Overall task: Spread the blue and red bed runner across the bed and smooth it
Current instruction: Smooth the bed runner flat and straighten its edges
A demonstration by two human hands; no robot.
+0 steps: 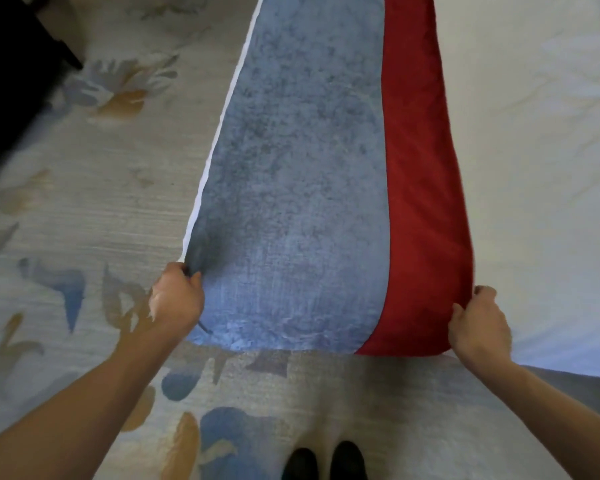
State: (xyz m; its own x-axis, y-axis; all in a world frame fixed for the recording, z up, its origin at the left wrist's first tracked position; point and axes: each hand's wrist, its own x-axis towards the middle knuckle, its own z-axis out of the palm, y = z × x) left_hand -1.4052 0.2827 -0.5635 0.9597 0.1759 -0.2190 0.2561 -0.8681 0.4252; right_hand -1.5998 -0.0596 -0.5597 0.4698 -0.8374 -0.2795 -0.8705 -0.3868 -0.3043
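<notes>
Patterned carpet point(84, 202) left and underfoot, white bed point(534, 168) right. Stretched along the bed's edge: blue and red bed runner point(309, 185), near end lifted clear. Gripped at the blue corner by left hand point(177, 299), at the red corner by right hand point(478, 327) (likely equal pull, to remove slack). Lower evenly, then smooth.

Both bare forearms reach forward, set wide apart. The left hand point(177, 296) is curled, its thumb on top and its fingers tucked beneath, pinching the blue side edge of the bed runner point(291, 202). The right hand point(480, 323) shows its back, fingers curled over the red side edge, thumb lying toward the left hand. Both wrists look straight.
</notes>
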